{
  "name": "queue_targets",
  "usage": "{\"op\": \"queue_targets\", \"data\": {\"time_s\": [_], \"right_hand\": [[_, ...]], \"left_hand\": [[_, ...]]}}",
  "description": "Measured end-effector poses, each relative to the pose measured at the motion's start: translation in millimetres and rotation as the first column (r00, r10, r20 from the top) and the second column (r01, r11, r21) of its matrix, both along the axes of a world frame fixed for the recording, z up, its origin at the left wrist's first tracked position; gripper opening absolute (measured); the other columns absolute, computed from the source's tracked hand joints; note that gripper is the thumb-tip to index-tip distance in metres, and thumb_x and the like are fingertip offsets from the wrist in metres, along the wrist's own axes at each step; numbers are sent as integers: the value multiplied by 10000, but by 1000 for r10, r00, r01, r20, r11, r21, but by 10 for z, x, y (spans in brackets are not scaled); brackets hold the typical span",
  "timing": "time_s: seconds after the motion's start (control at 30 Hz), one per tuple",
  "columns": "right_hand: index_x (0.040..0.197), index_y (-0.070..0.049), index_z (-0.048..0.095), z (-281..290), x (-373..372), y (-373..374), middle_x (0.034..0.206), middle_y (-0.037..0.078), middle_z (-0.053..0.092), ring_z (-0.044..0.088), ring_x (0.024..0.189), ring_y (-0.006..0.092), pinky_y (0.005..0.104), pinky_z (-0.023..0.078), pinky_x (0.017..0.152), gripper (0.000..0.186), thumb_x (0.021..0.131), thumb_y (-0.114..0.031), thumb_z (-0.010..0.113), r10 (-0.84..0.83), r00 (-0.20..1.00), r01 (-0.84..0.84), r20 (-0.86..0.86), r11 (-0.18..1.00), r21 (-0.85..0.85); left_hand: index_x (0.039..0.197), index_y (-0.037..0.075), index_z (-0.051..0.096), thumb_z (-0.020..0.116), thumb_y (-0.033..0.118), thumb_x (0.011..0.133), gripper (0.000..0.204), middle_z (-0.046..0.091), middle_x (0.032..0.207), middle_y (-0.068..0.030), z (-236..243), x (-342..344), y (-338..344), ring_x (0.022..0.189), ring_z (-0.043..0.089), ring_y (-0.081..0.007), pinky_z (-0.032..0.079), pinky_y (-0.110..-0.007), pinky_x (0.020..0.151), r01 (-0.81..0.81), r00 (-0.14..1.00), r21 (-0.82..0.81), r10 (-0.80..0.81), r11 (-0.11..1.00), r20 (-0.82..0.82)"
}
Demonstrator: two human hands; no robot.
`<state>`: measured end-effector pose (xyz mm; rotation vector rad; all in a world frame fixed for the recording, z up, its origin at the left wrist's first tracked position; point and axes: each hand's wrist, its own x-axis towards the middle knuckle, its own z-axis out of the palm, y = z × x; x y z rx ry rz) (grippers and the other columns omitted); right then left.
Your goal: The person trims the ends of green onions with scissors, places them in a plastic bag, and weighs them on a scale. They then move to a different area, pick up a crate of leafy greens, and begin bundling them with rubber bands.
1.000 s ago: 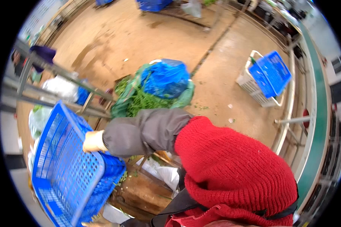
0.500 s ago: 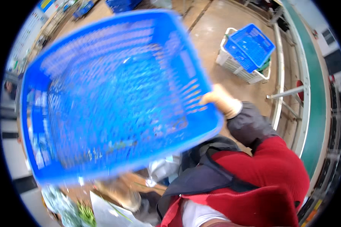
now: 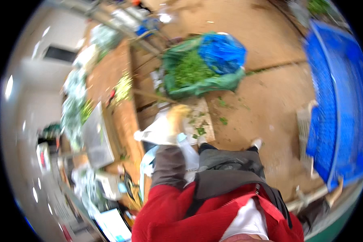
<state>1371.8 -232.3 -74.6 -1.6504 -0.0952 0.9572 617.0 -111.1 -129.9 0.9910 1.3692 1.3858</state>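
At the right rim, my right hand (image 3: 335,192) grips the lower edge of a large blue plastic basket (image 3: 334,101), which is tipped on its side. My left hand (image 3: 177,117), in a pale yellowish glove, reaches forward near the middle. Motion smears its fingers, so I cannot tell whether it holds anything. Beside it is white plastic (image 3: 159,131). Ahead of it stands a container lined with a green bag (image 3: 207,92), filled with chopped leafy greens (image 3: 191,69), with a crumpled blue plastic bag (image 3: 223,53) on top.
To the left runs a brown wooden table (image 3: 121,109) with pale green stalks (image 3: 124,86), a clear upright board (image 3: 97,139) and bundled plastic bags (image 3: 74,97). Leaf scraps (image 3: 223,120) litter the brown floor. A white basket (image 3: 304,133) stands behind the blue one.
My view has turned left toward the table and the greens. The blue basket has gone from in front of me to the far right, still in my right hand.
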Motion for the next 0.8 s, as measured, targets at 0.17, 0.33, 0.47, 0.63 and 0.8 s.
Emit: {"op": "queue_targets", "data": {"time_s": [0.17,0.33,0.47,0.63,0.8], "right_hand": [[1216,42,503,-601,1797,-230,1205,159,546,510,1079,332,438,400,948,557,812,-337,561,-212,974,204,-74,974,-104],[1217,32,510,-1273,2491,-18,1196,175,551,528,1057,330,429,418,927,545,803,-317,571,-218,975,200,-48,949,-245],[1217,25,516,-1525,2672,-128,1189,188,555,542,1039,328,421,433,909,537,795,-300,580,-287,957,287,43,909,-302],[1218,15,523,-1901,2475,-166,1181,205,559,560,1017,326,412,451,888,527,785,-280,590,-278,948,317,152,818,-479],[1218,5,530,-1675,1922,347,1172,221,564,578,996,324,403,469,866,520,776,-259,601,32,657,625,754,537,-567]], "left_hand": [[1211,27,537,561,234,909,367,650,1028,-93,-872,1201,53,926,620,-189,493,-312,820,481,876,-459,-391,747,281],[1178,28,542,460,164,948,279,646,999,-128,-1388,521,-780,849,639,-223,522,-305,689,335,853,-617,50,712,520],[1098,73,579,537,288,906,291,654,997,-114,-1283,497,-828,785,649,-203,503,-307,630,-66,996,-856,80,512,-28],[1122,78,573,475,282,928,297,664,984,-111,-1101,-114,-1147,796,648,-210,497,-307,629,-138,970,-909,238,394,-44],[1134,27,573,516,223,903,309,643,1053,-142,-1349,-185,-1041,881,636,-231,494,-331,696,-306,927,-801,354,515,-127]]}}
